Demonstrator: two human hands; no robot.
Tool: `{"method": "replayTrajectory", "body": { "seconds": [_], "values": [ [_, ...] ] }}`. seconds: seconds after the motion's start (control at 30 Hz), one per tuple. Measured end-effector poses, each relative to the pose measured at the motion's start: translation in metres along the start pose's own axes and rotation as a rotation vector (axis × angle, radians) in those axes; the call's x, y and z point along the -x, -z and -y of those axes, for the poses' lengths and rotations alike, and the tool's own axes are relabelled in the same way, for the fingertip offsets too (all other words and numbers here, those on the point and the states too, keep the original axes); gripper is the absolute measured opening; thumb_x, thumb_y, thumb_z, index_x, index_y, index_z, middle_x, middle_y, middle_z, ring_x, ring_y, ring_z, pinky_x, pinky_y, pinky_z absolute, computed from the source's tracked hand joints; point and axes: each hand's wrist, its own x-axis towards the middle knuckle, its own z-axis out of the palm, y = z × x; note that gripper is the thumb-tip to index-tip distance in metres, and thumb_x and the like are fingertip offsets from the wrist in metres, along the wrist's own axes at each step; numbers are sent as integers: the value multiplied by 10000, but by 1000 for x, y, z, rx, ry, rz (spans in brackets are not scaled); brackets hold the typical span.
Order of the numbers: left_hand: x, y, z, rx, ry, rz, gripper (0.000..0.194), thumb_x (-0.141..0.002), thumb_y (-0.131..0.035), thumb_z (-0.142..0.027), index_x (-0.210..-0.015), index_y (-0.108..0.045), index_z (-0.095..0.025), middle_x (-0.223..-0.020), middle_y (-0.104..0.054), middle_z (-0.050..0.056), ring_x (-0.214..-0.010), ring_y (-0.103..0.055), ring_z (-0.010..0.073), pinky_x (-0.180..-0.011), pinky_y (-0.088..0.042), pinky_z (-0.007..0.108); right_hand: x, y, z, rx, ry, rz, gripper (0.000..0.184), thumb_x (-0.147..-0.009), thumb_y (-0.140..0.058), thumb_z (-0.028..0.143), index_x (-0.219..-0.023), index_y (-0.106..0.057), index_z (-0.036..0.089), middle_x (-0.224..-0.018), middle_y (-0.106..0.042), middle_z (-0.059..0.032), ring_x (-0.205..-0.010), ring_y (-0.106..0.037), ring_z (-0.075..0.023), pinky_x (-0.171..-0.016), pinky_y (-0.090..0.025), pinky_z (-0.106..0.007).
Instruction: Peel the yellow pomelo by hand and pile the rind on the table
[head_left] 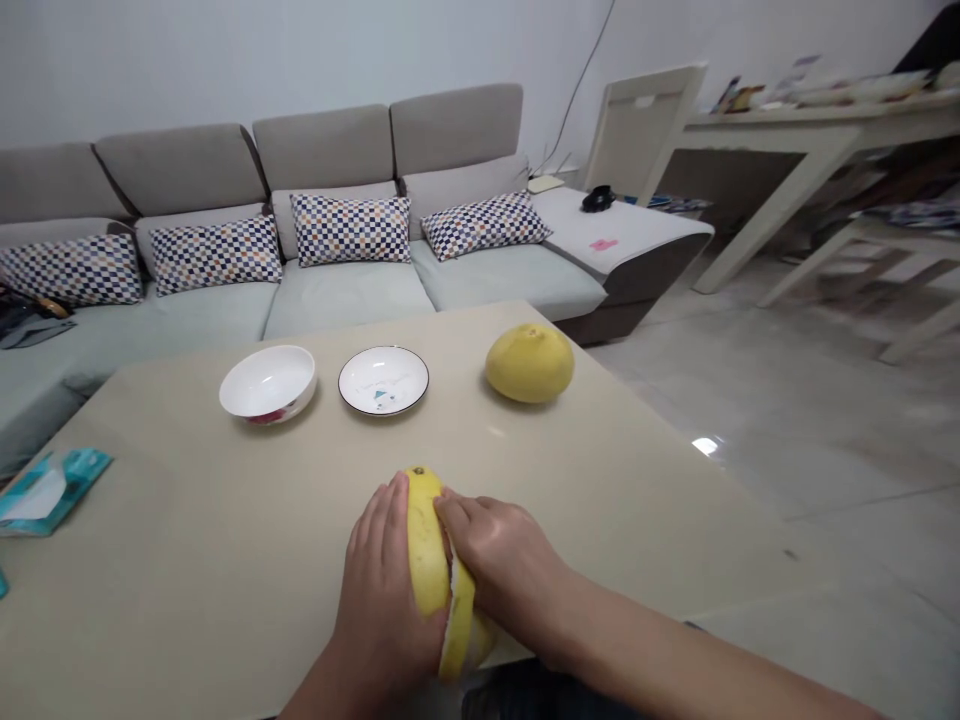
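Note:
A yellow pomelo (424, 550) is between my two hands at the near edge of the table, its stem end pointing away from me. My left hand (386, 580) wraps around its left side, fingers together along the rind. On the right side, my right hand (506, 560) grips the rind with the fingers curled. A strip of loosened peel (459, 620) stands away from the fruit, showing a pale inner edge. The flesh is mostly hidden by my hands. A second, whole pomelo (529, 364) rests farther back on the right.
Toward the back of the beige table (225, 560) stand a white bowl (268, 384) and a small white plate (383, 381) with a dark rim. A blue tissue pack (60, 490) lies at the left. Beyond is a grey sofa (337, 300) with checked cushions.

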Motion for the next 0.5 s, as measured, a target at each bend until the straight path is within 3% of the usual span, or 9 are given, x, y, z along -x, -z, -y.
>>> {"method": "replayTrajectory", "body": {
  "seconds": [0.1,0.23,0.37,0.43,0.5],
  "values": [
    [0,0,0,19,9,-18,825,-822,-564,-346,-1528,-187,-145,-1509,-402,195,-1369,-415,379,-1071,-416,564,6,-9,-2,37,59,-143,243,-721,-506,43,-902,-651,114,-787,-722,-116,-606,-650,-214,-525,-492,-298],
    [1,-1,-5,-6,-9,-59,810,-829,-551,-327,-1527,-184,-141,-1494,-416,198,-1362,-423,373,-1072,-417,561,14,-16,-6,2,85,-348,270,-785,-450,43,-942,-647,140,-817,-731,-108,-625,-660,-192,-557,-514,-273],
    [5,2,-3,-2,-38,-59,868,-829,-583,-384,-1537,-146,-137,-1499,-398,211,-1373,-405,383,-1075,-411,558,17,-14,-11,-134,-81,-632,225,-889,-444,107,-992,-639,151,-783,-745,-83,-610,-686,-168,-574,-524,-241],
    [6,5,1,24,-40,-37,901,-813,-608,-422,-1534,-153,-129,-1505,-381,222,-1378,-394,391,-1075,-411,559,17,-11,-13,-250,-139,-658,200,-909,-463,156,-1001,-641,160,-781,-752,-71,-631,-701,-168,-594,-532,-241],
    [7,10,5,55,-13,-8,905,-804,-616,-441,-1526,-170,-127,-1507,-373,226,-1376,-395,394,-1071,-416,563,16,-9,-15,-373,-145,-559,202,-894,-481,178,-996,-656,180,-828,-764,-60,-698,-719,-181,-632,-542,-255]
  ]
}}
